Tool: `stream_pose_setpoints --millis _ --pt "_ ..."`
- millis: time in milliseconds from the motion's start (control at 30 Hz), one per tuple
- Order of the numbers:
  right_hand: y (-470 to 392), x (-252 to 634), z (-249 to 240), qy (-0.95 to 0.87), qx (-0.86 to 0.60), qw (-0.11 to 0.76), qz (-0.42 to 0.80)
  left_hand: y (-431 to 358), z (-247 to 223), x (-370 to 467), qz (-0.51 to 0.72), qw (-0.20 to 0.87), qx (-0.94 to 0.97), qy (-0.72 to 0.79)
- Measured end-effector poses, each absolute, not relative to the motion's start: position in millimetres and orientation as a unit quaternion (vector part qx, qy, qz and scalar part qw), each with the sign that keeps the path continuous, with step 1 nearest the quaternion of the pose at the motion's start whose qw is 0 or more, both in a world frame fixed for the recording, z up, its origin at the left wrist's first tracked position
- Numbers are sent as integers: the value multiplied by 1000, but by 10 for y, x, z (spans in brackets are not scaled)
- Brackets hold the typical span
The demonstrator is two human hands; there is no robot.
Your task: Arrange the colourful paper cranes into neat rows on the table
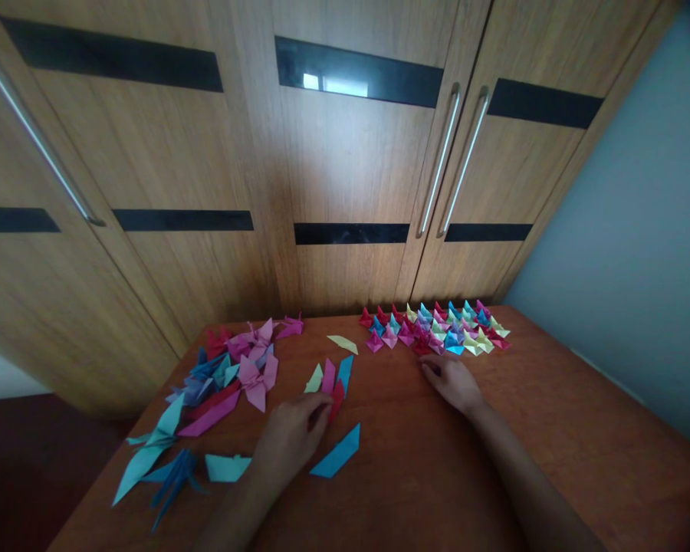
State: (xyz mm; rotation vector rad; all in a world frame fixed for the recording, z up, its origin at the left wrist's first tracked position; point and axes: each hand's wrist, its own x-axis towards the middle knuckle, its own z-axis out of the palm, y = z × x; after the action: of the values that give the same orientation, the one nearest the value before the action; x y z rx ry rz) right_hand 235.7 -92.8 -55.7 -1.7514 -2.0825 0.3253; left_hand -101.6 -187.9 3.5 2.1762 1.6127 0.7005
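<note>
My left hand (296, 433) is over the middle of the table, its fingers closed at the edge of a red folded paper strip (337, 399). Beside that strip lie a pink folded piece (328, 377), a blue one (346, 371) and a pale green one (314, 379). Nearer to me a larger blue folded piece (338, 454) rests flat. My right hand (453, 381) lies on the table with its fingers loosely bent and thumb apart. Its fingertips are close to a red paper boat (422, 345) at the front of several rows of small colourful paper boats (454, 340).
Paper cranes in pink (257, 379), turquoise (155, 438) and dark blue (178, 479) pile up along the left side. A turquoise paper boat (227, 468) sits by my left wrist. A pale yellow piece (343, 344) lies farther back. Wooden cupboard doors (350, 169) rise behind the table.
</note>
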Motion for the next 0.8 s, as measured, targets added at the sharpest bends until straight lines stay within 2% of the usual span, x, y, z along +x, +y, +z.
stream_pose_setpoints --millis 800 --pt "-993 2223 -453 -753 -644 133 -8 -1920 35 -948 251 192 773 550"
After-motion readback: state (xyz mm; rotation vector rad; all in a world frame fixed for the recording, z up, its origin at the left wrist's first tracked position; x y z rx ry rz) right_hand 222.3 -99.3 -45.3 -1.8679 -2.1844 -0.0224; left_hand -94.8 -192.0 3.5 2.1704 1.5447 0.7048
